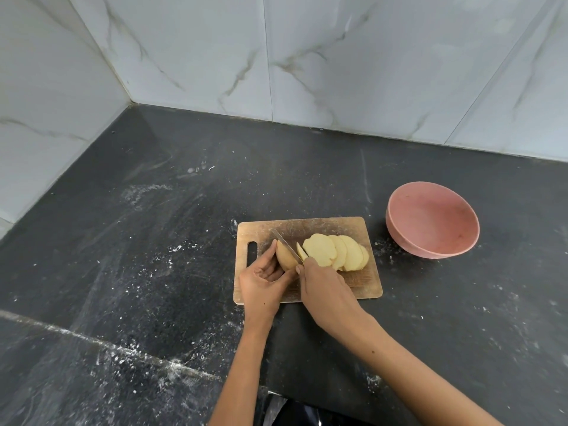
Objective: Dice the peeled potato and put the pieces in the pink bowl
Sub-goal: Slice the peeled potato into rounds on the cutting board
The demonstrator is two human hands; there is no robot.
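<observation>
Slicing stage: the potato is being cut into slabs on the board; nothing is diced yet, by my reading.
Bench point(153, 241): dark stone, dusted with white specks, carrying everything.
Cutting board point(322, 229): wooden, handle slot at its 9 o'clock end, probably turned that way to leave the cutting area free.
Left hand point(261, 281): fingers curled round the uncut potato end point(284, 256), pinning it at the board's 8 o'clock so it cannot roll under the blade.
Knife point(285, 245): blade standing in the potato just beside the left fingertips, tip towards 11 o'clock.
Right hand point(325, 290): fingers closed on the knife handle, which the hand hides.
Slices point(338, 250): fanned and overlapping at 3 o'clock of the blade, leaning on each other where they fell.
Pink bowl point(430, 222): apart from the board at its 2 o'clock, near the knife hand, nothing in it, likely for a short transfer.
</observation>
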